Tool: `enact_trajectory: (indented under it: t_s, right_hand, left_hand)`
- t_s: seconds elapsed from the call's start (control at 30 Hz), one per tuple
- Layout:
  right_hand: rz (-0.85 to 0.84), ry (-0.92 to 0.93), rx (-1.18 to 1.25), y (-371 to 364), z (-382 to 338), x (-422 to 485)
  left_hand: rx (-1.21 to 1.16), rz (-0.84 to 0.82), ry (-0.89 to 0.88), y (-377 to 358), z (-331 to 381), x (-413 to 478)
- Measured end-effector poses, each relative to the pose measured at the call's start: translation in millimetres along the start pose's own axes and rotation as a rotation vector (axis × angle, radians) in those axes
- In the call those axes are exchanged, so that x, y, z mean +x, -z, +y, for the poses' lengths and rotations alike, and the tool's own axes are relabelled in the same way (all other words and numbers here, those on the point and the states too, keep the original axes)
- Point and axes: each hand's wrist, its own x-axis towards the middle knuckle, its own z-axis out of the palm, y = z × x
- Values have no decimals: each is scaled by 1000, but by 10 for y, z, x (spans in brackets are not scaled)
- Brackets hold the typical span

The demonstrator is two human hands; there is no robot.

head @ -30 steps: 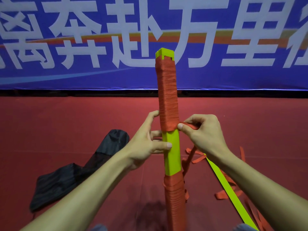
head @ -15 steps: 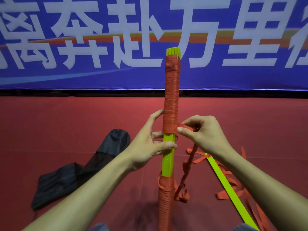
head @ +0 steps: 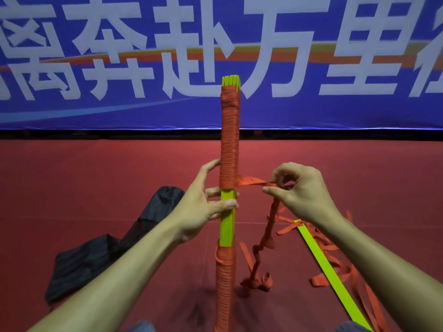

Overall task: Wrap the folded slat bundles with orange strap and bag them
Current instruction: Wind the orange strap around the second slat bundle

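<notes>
Right hand (head: pixel 302 195), pinching strap (head: pixel 249 182), has swung rightward.

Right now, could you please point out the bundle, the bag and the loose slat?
bundle (head: pixel 227 230): head view, bare yellow middle.
bag (head: pixel 84 259): head view, middle of the fabric.
loose slat (head: pixel 326 264): head view, mid-length.

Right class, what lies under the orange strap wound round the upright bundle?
Yellow-green slats poke out above the orange strap and show in the bare middle gap. Beneath the windings themselves, nothing shows.
</notes>
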Motion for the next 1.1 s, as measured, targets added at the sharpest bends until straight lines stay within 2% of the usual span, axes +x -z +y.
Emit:
enact_trajectory:
  t_s: [0.3,0.4,0.57,0.77,0.83,0.93,1.1]
  right_hand:
    - [-54,62,-22,-10,57,-38]
    - [-88,8,94,-31,68,-46]
    - [-159,-153,454,-57,23,-68]
    - [-149,-201,542,-58,42,-77]
    - [-145,-215,536,-83,20,-91]
    - [-49,-238,456,-131,-2,-63]
    - [-52,-340,79,-207,11,-25]
  left_hand:
    - [-5,18,31,31,-20,5]
    - [3,14,36,17,-37,11]
    - [9,25,31,-1,-55,17]
    - [-2,73,16,-45,-44,23]
    - [10,99,4,-75,-53,17]
    - [62,138,-12,-124,-85,24]
    - [201,183,-47,-160,-107,43]
